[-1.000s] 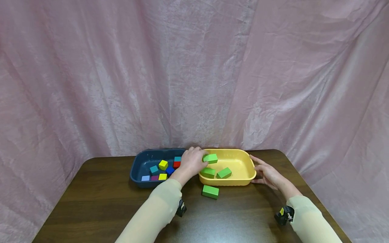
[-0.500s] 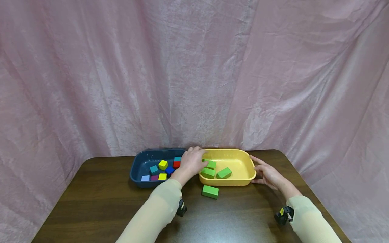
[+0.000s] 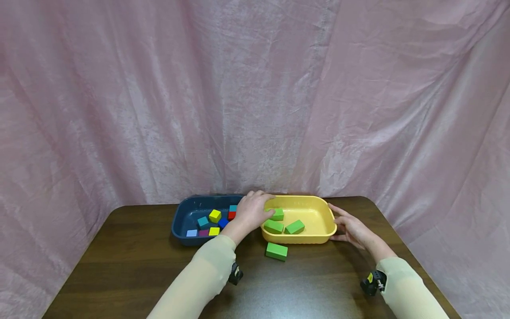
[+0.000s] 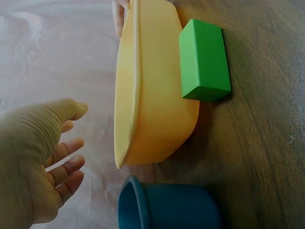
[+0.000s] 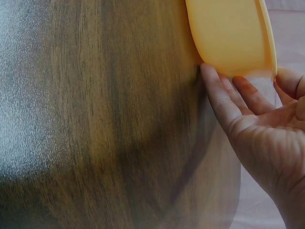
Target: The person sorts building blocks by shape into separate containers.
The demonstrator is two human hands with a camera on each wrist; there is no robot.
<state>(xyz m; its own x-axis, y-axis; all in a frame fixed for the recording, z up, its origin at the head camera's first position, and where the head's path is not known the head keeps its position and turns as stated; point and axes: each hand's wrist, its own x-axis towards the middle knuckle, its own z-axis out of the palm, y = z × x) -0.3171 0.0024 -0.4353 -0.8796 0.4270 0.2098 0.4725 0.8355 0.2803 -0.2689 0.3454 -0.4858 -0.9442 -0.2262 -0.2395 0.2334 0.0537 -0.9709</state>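
My left hand hovers over the left end of a yellow tub, empty, with thumb and fingers apart. Inside the tub lie three green blocks: one at the back left, partly hidden by the thumb, one at the front left, and one near the middle. My right hand touches the tub's right end. In the right wrist view its extended fingers rest against the end wall, thumb at the rim. Another green block lies on the table before the tub.
Left of the yellow tub stands a dark blue tub holding several coloured cubes, such as a yellow cube; my left hand covers its right end. Both tubs stand near the back edge of the wooden table. A pink curtain hangs behind.
The green block that my left hand held has gone down into the yellow tub's back left and been let go. The left fingers have spread apart. My right hand stays put.
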